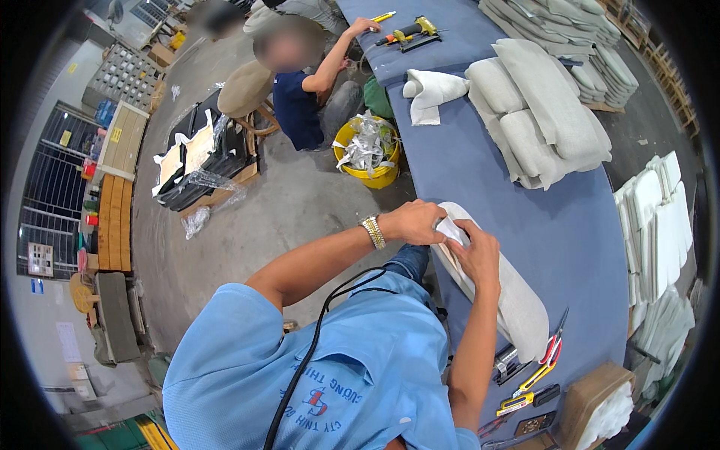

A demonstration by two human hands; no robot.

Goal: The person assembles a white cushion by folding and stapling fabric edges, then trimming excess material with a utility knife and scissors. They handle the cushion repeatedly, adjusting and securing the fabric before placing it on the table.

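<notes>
A long, light grey fabric pad (514,304) with rounded ends lies along the near edge of the blue-covered table. My left hand (417,222), with a metal-banded watch on its wrist, is closed at the pad's far end. Its fingers pinch a small white strip (451,229), possibly backing or lining. Opposite it, my right hand (477,255) grips the same strip by its other side, thumb and fingers bent over the pad's rim. Part of the strip is hidden under the fingers.
Scissors (553,349), a yellow cutter (516,405) and a black stapler (510,366) lie near the pad's close end. Stacked grey cushions (551,142) and a staple gun (411,34) are farther along the table (559,225). A yellow scrap bucket (381,177) stands beside a seated co-worker (300,112).
</notes>
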